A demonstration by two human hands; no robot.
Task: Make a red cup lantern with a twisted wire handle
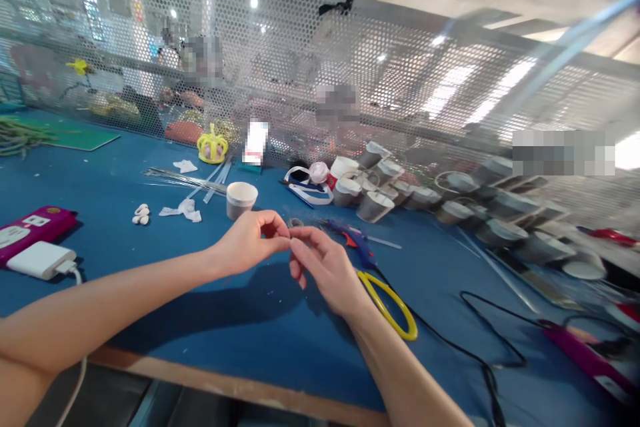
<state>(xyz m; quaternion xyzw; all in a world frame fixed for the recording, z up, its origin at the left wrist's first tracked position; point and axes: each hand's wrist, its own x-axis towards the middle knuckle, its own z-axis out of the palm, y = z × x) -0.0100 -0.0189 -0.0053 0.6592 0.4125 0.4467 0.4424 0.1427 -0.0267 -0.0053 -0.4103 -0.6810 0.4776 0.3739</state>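
My left hand and my right hand meet fingertip to fingertip just above the blue table. Both have thumb and forefinger pinched together; whatever lies between them is too small to make out. Behind my left hand stands a small grey-and-white cup. A blue glue gun with an orange-red trigger lies just beyond my right hand, a clear glue stick at its back. Beside my right wrist is a yellow loop, partly hidden by the hand.
Several grey cups crowd the back right. Thin wires, white scraps and small white pieces lie left. Purple power strips sit on both sides; a black cord crosses the right. A perforated metal screen rises behind.
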